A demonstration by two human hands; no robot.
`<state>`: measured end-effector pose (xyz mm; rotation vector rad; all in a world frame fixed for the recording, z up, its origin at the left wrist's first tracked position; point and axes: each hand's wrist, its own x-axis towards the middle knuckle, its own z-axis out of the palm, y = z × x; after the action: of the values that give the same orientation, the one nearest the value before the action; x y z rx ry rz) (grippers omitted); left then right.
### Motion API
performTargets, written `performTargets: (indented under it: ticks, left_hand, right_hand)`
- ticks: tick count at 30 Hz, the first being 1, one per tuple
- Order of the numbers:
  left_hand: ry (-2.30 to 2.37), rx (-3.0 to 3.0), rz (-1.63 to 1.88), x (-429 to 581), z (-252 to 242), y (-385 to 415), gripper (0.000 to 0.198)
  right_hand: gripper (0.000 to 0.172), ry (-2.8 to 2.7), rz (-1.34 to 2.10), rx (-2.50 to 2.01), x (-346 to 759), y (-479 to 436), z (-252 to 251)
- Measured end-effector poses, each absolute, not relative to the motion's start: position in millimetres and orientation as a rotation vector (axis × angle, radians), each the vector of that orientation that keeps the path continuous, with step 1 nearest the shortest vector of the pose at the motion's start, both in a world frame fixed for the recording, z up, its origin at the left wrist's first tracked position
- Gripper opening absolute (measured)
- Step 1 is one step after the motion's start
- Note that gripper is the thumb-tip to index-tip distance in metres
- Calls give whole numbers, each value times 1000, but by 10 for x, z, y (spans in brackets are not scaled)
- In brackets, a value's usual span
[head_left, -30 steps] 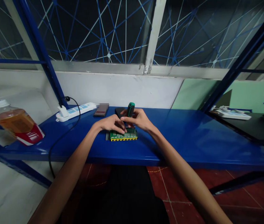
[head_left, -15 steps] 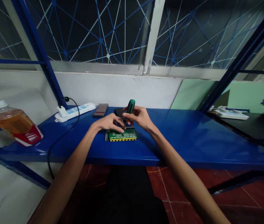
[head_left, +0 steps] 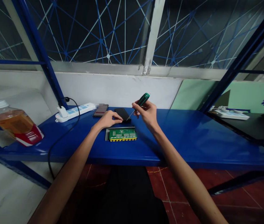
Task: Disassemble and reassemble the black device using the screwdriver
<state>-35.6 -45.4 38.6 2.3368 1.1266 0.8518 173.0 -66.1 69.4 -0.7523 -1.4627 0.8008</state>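
Note:
My right hand [head_left: 148, 114] grips a screwdriver [head_left: 143, 99] with a green and black handle. Its thin shaft slants down to the left, and the tip is by the front of a flat black box [head_left: 122, 113]. My left hand [head_left: 107, 120] has thumb and fingertips pinched together at the box's front edge; anything between them is too small to make out. Just in front of both hands, a green circuit board [head_left: 122, 133] with a row of yellow ports along its near side lies in a grey metal tray [head_left: 107, 135].
A phone [head_left: 100, 110] and a white power strip [head_left: 79, 110] lie at the back left of the blue table [head_left: 188, 140]. A black cable [head_left: 63, 137] runs over the front edge. At far left stands a drink bottle [head_left: 17, 123]. Blue posts [head_left: 230, 59] frame the table.
Both hands have moved off the circuit board to the black box behind it. The screwdriver has risen, gone right and tilted more, leaving the board uncovered.

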Motion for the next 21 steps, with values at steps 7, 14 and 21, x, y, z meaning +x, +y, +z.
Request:
performTargets:
  ticks: [7, 14, 21]
  left_hand:
    - [1200, 2418, 811, -401, 241, -357, 30]
    - [1272, 2281, 633, -598, 332, -348, 31]
    - [1202, 2028, 272, -762, 426, -440, 38]
  right_hand:
    - [33, -1519, 801, -756, 1701, -599, 589]
    - [33, -1537, 801, -739, 1680, -590, 560]
    - [38, -1564, 821, -747, 1612, -658, 573]
